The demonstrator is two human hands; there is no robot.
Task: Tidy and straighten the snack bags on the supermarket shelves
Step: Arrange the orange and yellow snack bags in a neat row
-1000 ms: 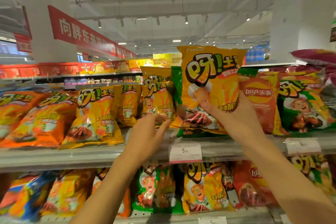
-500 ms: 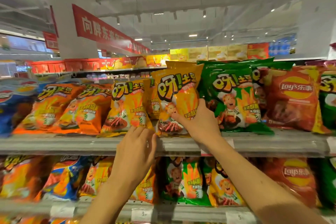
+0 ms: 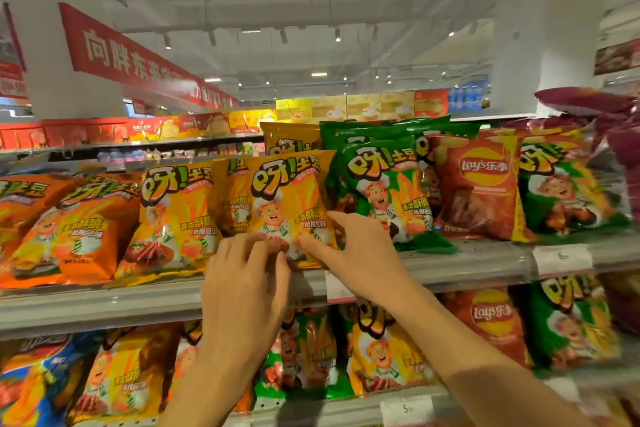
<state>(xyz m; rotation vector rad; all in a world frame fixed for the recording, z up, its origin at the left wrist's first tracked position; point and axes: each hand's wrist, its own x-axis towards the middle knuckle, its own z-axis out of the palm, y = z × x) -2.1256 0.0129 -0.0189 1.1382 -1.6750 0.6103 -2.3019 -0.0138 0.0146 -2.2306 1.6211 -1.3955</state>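
Yellow bag (image 3: 289, 204) was up in my right hand (image 3: 360, 255) a second ago; now it's down on the upper shelf (image 3: 467, 260), upright, bottom edge at the lip. Left hand (image 3: 247, 288) has come in: both sets of fingers curled, pinching its lower edge. Placement looks done, squaring left. Green bag (image 3: 384, 191) crowds just right of my fingers, another yellow bag (image 3: 176, 215) just left. Tight slot.
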